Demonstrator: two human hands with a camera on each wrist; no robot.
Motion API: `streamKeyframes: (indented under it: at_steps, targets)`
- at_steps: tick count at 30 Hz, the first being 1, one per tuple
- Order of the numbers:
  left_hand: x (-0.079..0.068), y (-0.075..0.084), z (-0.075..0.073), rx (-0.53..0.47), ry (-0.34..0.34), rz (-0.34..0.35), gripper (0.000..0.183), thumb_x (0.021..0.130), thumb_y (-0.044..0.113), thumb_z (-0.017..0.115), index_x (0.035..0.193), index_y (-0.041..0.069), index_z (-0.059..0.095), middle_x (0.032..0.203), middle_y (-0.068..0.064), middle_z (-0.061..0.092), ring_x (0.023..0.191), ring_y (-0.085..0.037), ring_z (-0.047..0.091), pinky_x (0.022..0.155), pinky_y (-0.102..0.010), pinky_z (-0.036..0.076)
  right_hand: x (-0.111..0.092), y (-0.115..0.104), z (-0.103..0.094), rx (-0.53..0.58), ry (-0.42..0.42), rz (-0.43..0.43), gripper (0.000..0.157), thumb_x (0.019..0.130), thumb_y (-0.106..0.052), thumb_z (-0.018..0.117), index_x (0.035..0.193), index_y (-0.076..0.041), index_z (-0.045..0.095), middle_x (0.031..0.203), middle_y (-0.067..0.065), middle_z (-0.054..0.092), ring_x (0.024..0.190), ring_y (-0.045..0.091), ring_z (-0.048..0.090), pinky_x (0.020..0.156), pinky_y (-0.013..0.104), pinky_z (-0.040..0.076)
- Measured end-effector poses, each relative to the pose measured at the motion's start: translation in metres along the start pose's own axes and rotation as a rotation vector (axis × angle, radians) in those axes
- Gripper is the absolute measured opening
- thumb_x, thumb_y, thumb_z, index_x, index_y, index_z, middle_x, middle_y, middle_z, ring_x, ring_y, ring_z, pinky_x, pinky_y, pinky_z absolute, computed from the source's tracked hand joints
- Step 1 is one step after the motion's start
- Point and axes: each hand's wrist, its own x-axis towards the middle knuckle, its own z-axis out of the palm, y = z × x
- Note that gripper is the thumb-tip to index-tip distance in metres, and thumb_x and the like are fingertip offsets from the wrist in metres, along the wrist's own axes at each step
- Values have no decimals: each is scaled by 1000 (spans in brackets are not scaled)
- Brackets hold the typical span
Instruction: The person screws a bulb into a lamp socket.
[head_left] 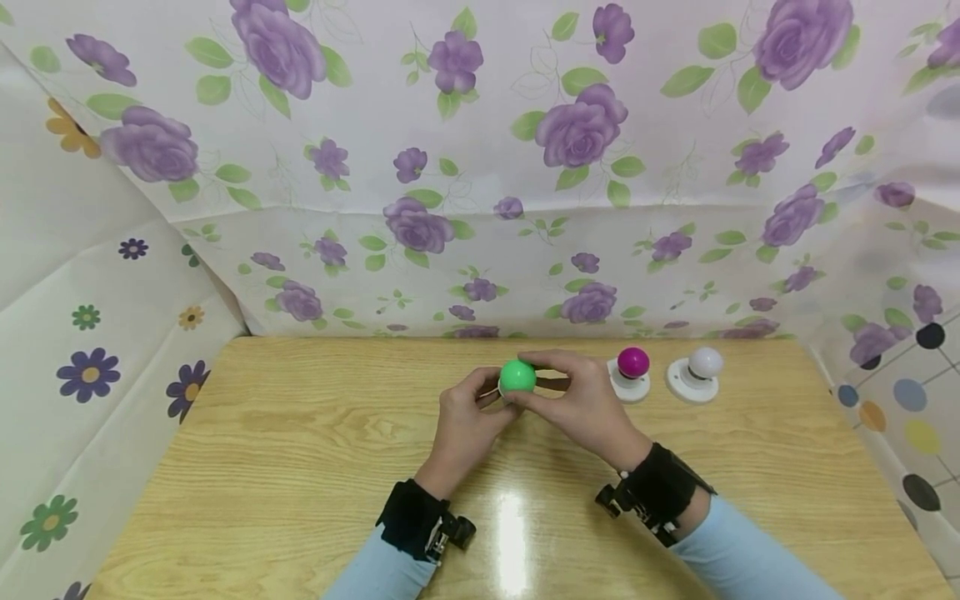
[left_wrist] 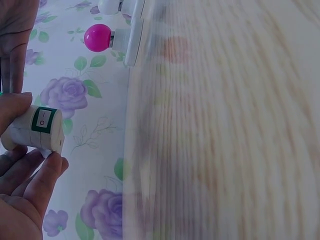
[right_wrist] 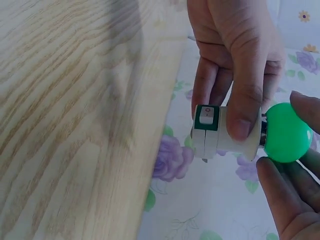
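Observation:
A round green light bulb (head_left: pixel 517 377) sits in a white lamp holder (left_wrist: pixel 22 130), raised above the wooden table. My left hand (head_left: pixel 467 425) grips the holder, thumb on one side and fingers on the other. With thumb and fingers at either side of the round glass, my right hand (head_left: pixel 583 402) holds the bulb. In the right wrist view, a strip of metal bulb base shows between the glass and the holder's rim. A rocker switch (right_wrist: pixel 206 116) in a green frame is on the holder's side.
To the right on the table (head_left: pixel 315 433) stand a magenta bulb (head_left: pixel 633 362) and a white bulb (head_left: pixel 705 362), each upright in a white holder. A flowered cloth (head_left: pixel 480 250) hangs along the back edge, with patterned sheets at both sides.

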Motion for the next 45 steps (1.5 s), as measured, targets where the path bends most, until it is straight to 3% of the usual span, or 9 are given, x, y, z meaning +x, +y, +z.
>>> streamKeyframes:
  at_steps: [8,13,21,29,37,45]
  targets:
    - [-1,-2,-1,-1,3,14,37,82,32,70,114,17,59,111,2,60,104,-11,57,82,-26,46,1,0,-8,-69,-54,-16,58,76,-31,77,129,-23,54,129,-4,53,115,14,50,87,35,45]
    - [-1,-1,-2,-18,12,11,37,80,30,72,112,17,60,110,4,60,102,-8,57,81,-27,47,4,-4,-14,-66,-134,-46,59,79,-26,74,133,-25,50,137,-4,46,121,13,45,92,36,42]
    - [0,-3,-1,-37,8,14,36,79,27,73,112,19,60,110,6,60,102,-7,57,81,-27,47,7,-39,-19,-9,-215,-41,51,80,-3,69,129,-2,52,133,13,48,117,25,49,91,42,42]
    - [-1,-4,0,-24,10,2,36,79,30,73,112,19,60,110,5,60,102,-7,57,81,-27,47,6,-33,-16,-6,-209,-12,44,83,-3,66,125,-1,55,127,12,53,113,24,52,89,43,44]
    - [-2,-3,-1,-30,3,1,37,81,29,72,114,19,60,111,5,59,104,-8,56,82,-28,47,4,-36,-14,-7,-140,64,42,80,-3,70,120,-1,60,122,11,57,104,22,58,83,29,47]
    - [-2,-3,-2,-24,-2,2,37,81,30,71,114,19,59,112,3,59,104,-10,57,82,-30,47,1,-7,-8,-5,-110,32,43,80,-19,74,120,-15,62,120,-4,58,103,15,58,82,34,48]
